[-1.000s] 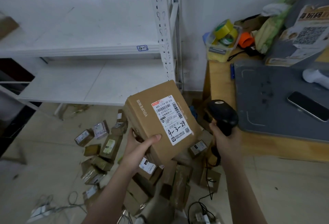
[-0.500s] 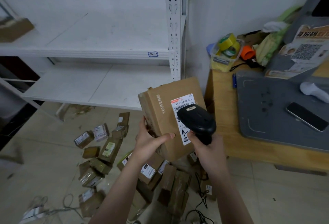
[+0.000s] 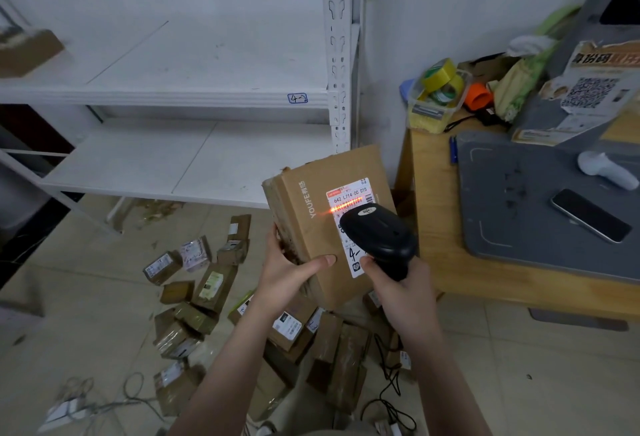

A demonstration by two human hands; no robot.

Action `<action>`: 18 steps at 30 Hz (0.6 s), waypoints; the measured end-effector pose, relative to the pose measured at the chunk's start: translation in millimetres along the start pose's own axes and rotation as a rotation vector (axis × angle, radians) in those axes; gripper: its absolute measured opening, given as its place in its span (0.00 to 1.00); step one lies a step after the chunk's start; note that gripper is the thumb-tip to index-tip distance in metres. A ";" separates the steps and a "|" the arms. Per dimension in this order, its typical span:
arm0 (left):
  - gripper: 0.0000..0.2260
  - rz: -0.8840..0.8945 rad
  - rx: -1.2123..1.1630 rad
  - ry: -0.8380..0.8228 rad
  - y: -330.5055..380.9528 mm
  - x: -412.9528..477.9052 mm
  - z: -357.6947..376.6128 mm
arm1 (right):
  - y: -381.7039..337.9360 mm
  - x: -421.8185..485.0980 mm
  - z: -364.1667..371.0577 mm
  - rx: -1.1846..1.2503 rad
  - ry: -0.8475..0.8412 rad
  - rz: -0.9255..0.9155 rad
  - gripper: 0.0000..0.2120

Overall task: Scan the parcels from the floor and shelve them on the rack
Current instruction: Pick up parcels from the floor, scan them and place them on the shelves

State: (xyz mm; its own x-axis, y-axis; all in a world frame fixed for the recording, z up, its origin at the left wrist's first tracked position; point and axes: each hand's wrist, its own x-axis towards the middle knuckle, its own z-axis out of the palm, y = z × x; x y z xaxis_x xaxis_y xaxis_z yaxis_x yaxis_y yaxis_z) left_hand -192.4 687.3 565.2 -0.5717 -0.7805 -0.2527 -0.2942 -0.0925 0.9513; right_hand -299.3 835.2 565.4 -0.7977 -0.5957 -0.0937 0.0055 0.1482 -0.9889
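The cardboard parcel (image 3: pixel 317 231) is held up in the air, tilted, in front of the lower shelf (image 3: pixel 166 162) of the white rack (image 3: pixel 341 55) and just beside the table's (image 3: pixel 436 221) left edge. The left hand (image 3: pixel 287 280) grips its lower left corner, thumb lying across the front face and fingers wrapped behind. A white shipping label (image 3: pixel 348 193) faces the camera, and a red scan line glows across its barcode. The right hand (image 3: pixel 401 293) is closed around the handle of a black scanner (image 3: pixel 377 238), whose head covers the label's lower part. Below, on the tiled floor, lies a scattered pile of small parcels (image 3: pixel 207 293) and a black cable (image 3: pixel 389 397). On the table sit a grey mat (image 3: pixel 519 200), a phone (image 3: pixel 590 214) and a tub of tape rolls (image 3: pixel 438 96).
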 end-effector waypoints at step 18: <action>0.46 -0.011 -0.004 0.035 -12.5 -10.7 0.1 | 7.2 -17.7 -4.8 0.005 -0.010 0.059 0.03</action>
State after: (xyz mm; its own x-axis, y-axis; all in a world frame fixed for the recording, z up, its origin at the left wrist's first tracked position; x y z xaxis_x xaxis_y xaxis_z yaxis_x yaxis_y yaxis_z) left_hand -182.7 696.8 555.9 -0.5412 -0.8008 -0.2564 -0.2968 -0.1034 0.9493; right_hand -288.0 850.5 560.5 -0.7899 -0.5938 -0.1531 0.0555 0.1795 -0.9822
